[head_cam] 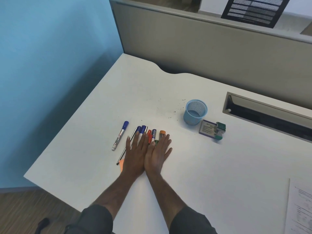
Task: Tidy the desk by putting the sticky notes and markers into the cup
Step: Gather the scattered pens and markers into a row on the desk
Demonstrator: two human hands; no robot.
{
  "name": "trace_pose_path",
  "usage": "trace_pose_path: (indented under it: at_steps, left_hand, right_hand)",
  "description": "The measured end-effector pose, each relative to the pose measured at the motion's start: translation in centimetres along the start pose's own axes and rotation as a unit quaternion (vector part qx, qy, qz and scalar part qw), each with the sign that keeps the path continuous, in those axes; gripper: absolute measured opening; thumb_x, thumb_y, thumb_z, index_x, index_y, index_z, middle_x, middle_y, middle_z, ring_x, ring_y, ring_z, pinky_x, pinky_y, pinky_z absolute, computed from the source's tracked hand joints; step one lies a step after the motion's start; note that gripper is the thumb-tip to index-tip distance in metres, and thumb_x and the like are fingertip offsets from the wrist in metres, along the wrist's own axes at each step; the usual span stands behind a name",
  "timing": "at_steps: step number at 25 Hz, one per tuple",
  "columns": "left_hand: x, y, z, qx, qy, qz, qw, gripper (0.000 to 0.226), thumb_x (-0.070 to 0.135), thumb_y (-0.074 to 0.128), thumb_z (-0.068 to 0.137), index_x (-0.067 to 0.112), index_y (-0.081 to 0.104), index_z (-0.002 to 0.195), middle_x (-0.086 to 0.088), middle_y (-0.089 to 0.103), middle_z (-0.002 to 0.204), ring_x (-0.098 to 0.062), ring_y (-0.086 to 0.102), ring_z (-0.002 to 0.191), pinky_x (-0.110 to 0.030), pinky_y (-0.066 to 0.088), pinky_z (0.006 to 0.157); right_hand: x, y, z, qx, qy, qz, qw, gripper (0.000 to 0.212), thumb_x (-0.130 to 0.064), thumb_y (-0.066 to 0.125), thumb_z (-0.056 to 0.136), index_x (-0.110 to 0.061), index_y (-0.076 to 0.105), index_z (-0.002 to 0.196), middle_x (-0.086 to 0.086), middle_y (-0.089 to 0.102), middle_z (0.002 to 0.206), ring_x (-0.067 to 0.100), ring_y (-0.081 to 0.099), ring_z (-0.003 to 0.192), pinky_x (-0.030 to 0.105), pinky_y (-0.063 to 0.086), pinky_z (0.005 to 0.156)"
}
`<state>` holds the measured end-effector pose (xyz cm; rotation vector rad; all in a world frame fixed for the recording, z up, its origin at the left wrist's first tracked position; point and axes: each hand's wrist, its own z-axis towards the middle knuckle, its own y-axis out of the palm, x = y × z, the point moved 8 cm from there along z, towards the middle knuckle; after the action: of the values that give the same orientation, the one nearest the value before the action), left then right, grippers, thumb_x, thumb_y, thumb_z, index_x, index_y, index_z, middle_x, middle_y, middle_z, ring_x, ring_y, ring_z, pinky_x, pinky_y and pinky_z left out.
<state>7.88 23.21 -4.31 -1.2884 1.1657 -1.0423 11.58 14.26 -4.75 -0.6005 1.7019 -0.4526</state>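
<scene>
The markers [148, 135] are lying in a bunch on the white table [219, 166], with their caps pointing away from the person. Some caps are blue, one is red, one is green and one is orange. Both hands are lying flat on top of this bunch. The left hand [135, 154] is spread open, fingers straight, pressing down on the blue markers. The right hand [157, 154] is flat and open too, covering the green and orange ones. The two hands are touching side by side. Neither hand is gripping anything.

One more blue marker [120, 135] is lying by itself, just to the left of the left hand. A thin black pencil [126, 146] is lying between this marker and the hand, partly under the little finger. A small orange sticky note [121, 163] is peeking out from under the left wrist.

The blue mesh cup [195, 112] is standing upright farther back and to the right, well apart from the hands. It is looking empty inside. Just beside the cup, on its right, a small purple box [207, 129] is lying flat, with a green and white thing [220, 130] touching it; it is too blurry to tell what that is.

A sheet of printed paper [300, 208] is lying at the right edge of the table.
</scene>
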Motion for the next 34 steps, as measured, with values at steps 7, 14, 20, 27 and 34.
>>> trace_pose_path:
  at_steps: [7,14,20,27,34]
  left_hand:
    - [-0.7,0.5,-0.2,-0.018,-0.022,-0.021,0.999,0.067,0.038,0.034,0.104,0.011,0.007,0.159,-0.011,0.002,0.167,-0.033,0.003,0.154,-0.060,0.015,0.120]
    - [-0.7,-0.3,-0.1,0.010,-0.025,-0.047,0.999,0.062,0.034,0.027,0.103,0.004,0.015,0.157,-0.016,0.012,0.165,-0.035,0.012,0.153,-0.056,0.023,0.120]
    - [-0.7,-1.0,-0.2,0.022,-0.014,-0.094,0.995,0.061,0.030,0.032,0.103,0.003,0.019,0.156,-0.014,0.015,0.165,-0.032,0.016,0.153,-0.049,0.019,0.124]
    - [-0.3,-3.5,0.0,0.076,-0.018,-0.142,0.987,0.056,0.026,0.028,0.104,0.001,0.026,0.154,-0.014,0.025,0.162,-0.030,0.023,0.152,-0.047,0.027,0.122]
    - [3.8,-6.2,-0.8,0.065,-0.008,-0.120,0.991,0.058,0.028,0.030,0.106,0.002,0.017,0.156,-0.014,0.015,0.166,-0.028,0.009,0.155,-0.048,0.021,0.123]
  right_hand:
    - [-0.8,0.9,-0.3,-0.038,-0.031,-0.005,0.999,0.061,-0.040,0.017,0.106,-0.017,-0.006,0.158,-0.006,-0.018,0.163,0.007,-0.022,0.148,0.037,-0.016,0.121]
    - [-0.7,0.4,-0.5,-0.032,-0.049,-0.010,0.998,0.065,-0.047,0.012,0.101,-0.018,0.000,0.158,-0.005,-0.011,0.165,0.007,-0.018,0.149,0.031,-0.016,0.120]
    - [-1.0,-0.5,-0.7,-0.021,-0.086,-0.025,0.996,0.060,-0.040,0.026,0.105,-0.019,0.008,0.158,-0.003,0.005,0.166,0.012,-0.003,0.153,0.034,-0.004,0.123]
    - [-1.3,-4.3,-0.1,-0.011,-0.225,-0.173,0.959,0.058,-0.038,0.024,0.104,-0.013,0.019,0.157,0.008,0.012,0.165,0.025,0.006,0.153,0.042,0.009,0.124]
    - [1.8,-9.2,0.5,-0.069,-0.248,-0.314,0.914,0.066,-0.044,0.022,0.104,-0.005,0.013,0.156,0.013,-0.001,0.165,0.029,-0.004,0.153,0.046,0.008,0.124]
